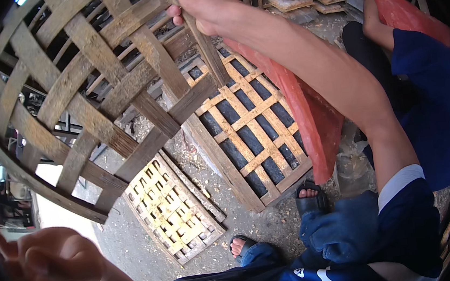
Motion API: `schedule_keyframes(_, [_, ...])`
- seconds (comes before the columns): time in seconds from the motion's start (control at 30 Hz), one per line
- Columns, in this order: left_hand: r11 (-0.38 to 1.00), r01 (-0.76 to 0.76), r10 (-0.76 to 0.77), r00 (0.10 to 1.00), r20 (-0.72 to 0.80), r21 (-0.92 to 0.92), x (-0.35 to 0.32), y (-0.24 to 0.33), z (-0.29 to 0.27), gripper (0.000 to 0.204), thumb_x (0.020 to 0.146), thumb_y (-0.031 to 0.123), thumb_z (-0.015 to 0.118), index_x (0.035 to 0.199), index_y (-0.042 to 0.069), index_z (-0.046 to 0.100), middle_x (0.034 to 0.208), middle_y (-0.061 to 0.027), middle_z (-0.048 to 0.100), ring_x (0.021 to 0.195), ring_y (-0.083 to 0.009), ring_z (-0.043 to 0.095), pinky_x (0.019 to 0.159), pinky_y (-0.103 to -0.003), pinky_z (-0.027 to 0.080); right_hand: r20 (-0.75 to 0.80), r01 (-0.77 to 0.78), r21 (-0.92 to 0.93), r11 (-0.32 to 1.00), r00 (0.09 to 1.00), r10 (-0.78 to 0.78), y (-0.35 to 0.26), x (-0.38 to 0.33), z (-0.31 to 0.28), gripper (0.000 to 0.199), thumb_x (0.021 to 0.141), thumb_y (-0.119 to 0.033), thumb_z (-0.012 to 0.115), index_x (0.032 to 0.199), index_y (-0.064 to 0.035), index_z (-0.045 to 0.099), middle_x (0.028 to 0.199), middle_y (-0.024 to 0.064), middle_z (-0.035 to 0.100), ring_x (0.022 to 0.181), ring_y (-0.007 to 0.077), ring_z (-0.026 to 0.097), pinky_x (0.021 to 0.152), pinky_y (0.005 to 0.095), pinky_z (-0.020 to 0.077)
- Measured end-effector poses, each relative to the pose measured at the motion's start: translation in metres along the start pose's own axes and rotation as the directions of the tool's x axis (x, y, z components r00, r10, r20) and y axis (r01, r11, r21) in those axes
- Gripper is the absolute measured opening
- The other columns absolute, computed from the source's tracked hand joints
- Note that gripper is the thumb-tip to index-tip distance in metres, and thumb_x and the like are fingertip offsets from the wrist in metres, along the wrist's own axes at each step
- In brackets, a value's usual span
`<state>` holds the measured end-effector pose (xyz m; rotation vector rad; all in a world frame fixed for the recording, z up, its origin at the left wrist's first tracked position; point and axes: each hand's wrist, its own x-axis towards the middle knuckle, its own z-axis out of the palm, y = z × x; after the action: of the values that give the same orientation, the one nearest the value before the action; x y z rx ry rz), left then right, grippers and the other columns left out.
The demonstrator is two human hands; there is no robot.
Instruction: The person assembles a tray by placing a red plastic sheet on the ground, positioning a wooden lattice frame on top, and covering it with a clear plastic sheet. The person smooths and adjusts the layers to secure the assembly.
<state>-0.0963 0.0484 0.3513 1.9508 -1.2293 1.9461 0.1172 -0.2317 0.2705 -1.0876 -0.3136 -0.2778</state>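
Gripping hand: your right hand [198, 2] is clamping its fingers around an edge rail [205, 47].
Left hand: your left hand [63, 259] is hanging near the frame's lower corner, fingers partly bent, apparently holding nothing; you cannot tell whether the tips are meeting.
Woven slat frame, one: the large wooden lattice [128, 89] is standing tilted in front of you, left of your right forearm.
Handling: it is probably proving stiff, rough and moderately light, yet awkward for its breadth; the outer rails are looking like the soundest hold, the thin slats the weakest.
Floor pieces, two: a lattice tray [246, 187] is lying over dark sheeting, and a smaller slatted panel [172, 213] is lying beside it.
Red sheeting: a red sheet [319, 137] is hanging along the tray's right side; the number of pieces is staying unclear.
Co-worker, one: a person in a blue shirt [434, 115] is gripping red plastic at the right.
Slabs: yellowish stacked slabs [290, 1] are sitting behind, too many for counting.
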Motion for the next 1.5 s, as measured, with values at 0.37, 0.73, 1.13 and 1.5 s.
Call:
schedule_keyframes(0.37, [0.493,0.629,-0.239,0.762,0.602,-0.601,-0.066,0.161,0.19,0.044,0.09,0.031,0.074,0.121,0.002,0.063,0.115,-0.0146,0.064,0.09,-0.0191,0.065,0.076,-0.034,0.053,-0.413,-0.104,0.314,0.944,0.88,0.234,-0.02,0.005,-0.223,0.039,0.106,-0.054,0.043,0.102,-0.0163,0.054,0.068,0.0017,0.047,0.043,0.0112,0.041,0.033,0.0236,0.0339])
schedule_keyframes(0.73, [0.412,0.898,-0.24,0.271,0.932,-0.155,-0.136,0.157,0.197,0.043,0.095,0.035,0.071,0.119,0.0,0.064,0.116,-0.0115,0.066,0.088,-0.0177,0.067,0.076,-0.032,0.055,-0.527,-0.042,0.178,0.983,0.839,0.131,-0.021,-0.009,-0.238,0.04,0.108,-0.055,0.035,0.107,-0.0179,0.05,0.077,0.0025,0.045,0.043,0.0102,0.039,0.033,0.0227,0.0356])
schedule_keyframes(1.13, [-0.752,0.609,-0.25,0.089,0.964,-0.251,-0.128,0.011,0.178,0.1,0.094,0.079,0.035,0.152,-0.003,0.036,0.14,-0.0167,0.056,0.117,-0.0309,0.063,0.1,-0.05,0.052,-0.524,-0.237,0.014,0.971,0.826,0.209,0.009,-0.047,-0.227,0.04,0.105,-0.053,0.049,0.097,-0.0142,0.05,0.07,0.0011,0.042,0.043,0.0151,0.042,0.034,0.0305,0.0382])
schedule_keyframes(1.5, [-0.416,0.9,-0.758,-0.424,0.495,0.134,-0.169,-0.01,0.137,0.065,0.095,0.063,0.061,0.125,0.005,0.065,0.096,-0.0049,0.057,0.092,-0.015,0.05,0.083,-0.036,0.046,-0.075,-0.477,-0.31,0.822,0.875,0.479,0.049,-0.092,-0.149,0.054,0.104,-0.051,0.053,0.127,-0.0032,0.054,0.103,0.007,0.06,0.082,0.0118,0.058,0.068,0.0299,0.0536])
